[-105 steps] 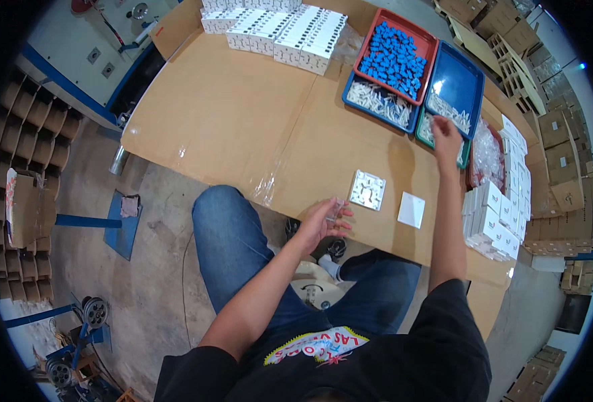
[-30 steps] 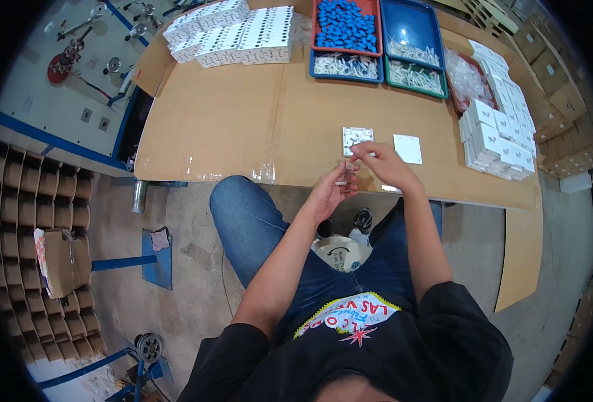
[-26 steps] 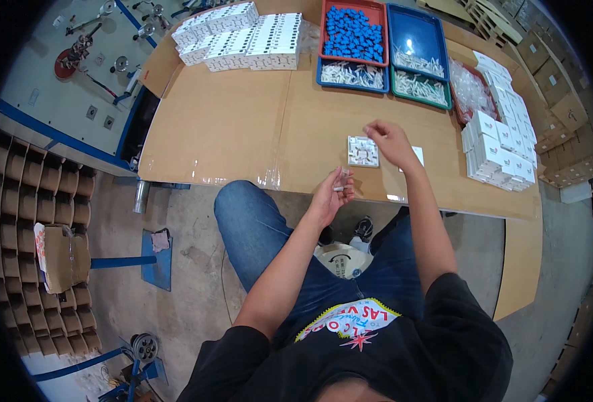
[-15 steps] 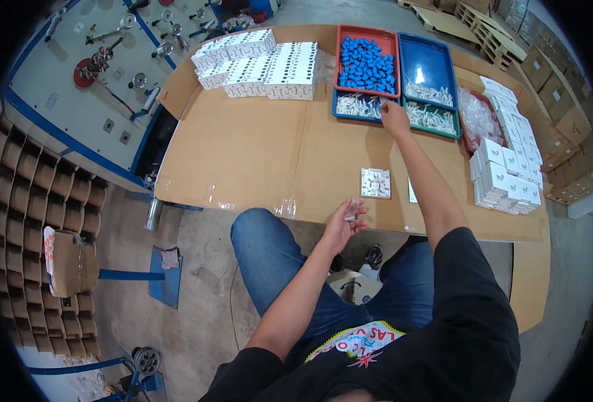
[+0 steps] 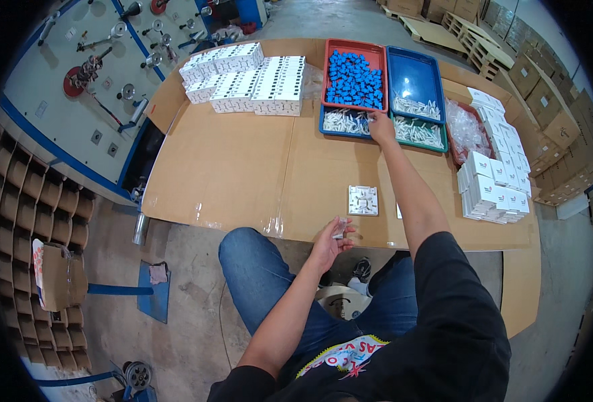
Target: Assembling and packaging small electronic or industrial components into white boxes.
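Head camera view, looking down on a seated person at a table covered with flattened brown cardboard [image 5: 243,167], in a workshop with a bare concrete floor.

Left hand [image 5: 330,241] is held palm up just off the near table edge, fingers curled, pinching a small clear plastic packet [image 5: 340,229] between thumb and fingertips. Just beyond this hand, on the cardboard, lies a square white plate [image 5: 363,199].

Right hand [image 5: 381,126] is stretched far forward, fingers bent down into a blue tray of small white parts [image 5: 343,122]; whether it grips anything cannot be told. Directly beyond this hand sits a red tray of blue parts [image 5: 353,67], and to its right a second blue tray [image 5: 413,74] over a green tray of white parts [image 5: 420,134]. Further right of the hand are a clear bag [image 5: 464,127] and stacks of small white boxes [image 5: 494,187] near the table's right edge. Left of the hand, at the far edge, stand rows of white boxes [image 5: 246,77].

Between the two hands and to their left the cardboard is bare. Left of the table stands a grey machine panel with spools [image 5: 75,74], and further left a rack of cardboard cells [image 5: 15,221]. Cartons and pallets [image 5: 544,80] crowd the far right.
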`<action>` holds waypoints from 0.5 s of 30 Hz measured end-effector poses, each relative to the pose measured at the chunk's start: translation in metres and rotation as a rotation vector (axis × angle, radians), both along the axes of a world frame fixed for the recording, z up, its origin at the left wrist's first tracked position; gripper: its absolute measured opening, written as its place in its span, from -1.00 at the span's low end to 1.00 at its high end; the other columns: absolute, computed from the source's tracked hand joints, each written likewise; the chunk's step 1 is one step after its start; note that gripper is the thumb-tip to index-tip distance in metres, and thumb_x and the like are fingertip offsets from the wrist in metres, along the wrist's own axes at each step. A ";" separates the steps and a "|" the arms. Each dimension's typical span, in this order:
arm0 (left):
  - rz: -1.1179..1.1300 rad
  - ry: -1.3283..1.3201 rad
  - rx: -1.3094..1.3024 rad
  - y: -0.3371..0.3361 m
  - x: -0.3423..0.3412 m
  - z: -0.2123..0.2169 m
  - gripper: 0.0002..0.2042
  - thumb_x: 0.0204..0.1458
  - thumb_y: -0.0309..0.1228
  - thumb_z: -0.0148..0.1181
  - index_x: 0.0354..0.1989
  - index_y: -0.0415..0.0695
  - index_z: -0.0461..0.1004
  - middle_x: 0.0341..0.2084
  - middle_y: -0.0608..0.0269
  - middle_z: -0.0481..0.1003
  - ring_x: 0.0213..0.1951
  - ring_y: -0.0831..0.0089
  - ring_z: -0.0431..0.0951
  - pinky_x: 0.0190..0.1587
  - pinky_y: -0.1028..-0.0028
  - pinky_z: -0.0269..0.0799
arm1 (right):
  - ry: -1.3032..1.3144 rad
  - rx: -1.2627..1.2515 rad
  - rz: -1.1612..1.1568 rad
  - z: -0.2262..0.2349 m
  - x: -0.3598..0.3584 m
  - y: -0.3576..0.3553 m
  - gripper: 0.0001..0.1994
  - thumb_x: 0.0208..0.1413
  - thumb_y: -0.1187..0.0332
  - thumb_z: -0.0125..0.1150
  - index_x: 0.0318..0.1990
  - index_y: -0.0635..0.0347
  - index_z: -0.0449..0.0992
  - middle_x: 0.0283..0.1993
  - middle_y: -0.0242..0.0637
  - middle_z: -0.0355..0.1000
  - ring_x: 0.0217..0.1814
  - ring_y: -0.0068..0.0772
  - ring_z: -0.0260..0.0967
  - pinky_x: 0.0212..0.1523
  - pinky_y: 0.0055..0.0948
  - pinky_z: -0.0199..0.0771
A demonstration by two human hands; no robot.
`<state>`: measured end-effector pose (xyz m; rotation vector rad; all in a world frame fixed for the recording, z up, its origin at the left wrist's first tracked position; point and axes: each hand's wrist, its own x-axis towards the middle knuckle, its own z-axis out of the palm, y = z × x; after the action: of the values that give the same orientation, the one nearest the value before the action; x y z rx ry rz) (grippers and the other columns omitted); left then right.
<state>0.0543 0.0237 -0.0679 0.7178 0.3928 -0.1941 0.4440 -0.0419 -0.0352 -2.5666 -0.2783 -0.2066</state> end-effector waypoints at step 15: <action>-0.029 0.014 0.000 0.001 0.005 0.010 -0.45 0.29 0.14 -0.13 0.13 -0.09 0.42 -0.10 0.22 0.53 -0.11 0.33 0.61 -0.04 0.38 0.47 | 0.570 0.761 0.586 -0.006 -0.257 -0.076 -0.83 0.09 0.51 0.34 -0.16 0.24 0.56 -0.31 -0.48 0.49 -0.31 -0.69 0.39 -0.27 -0.62 0.42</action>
<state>0.0594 0.0246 -0.0579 0.7230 0.3954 -0.2268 0.1873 -0.1176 -0.0412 -1.6118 -0.5766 0.5302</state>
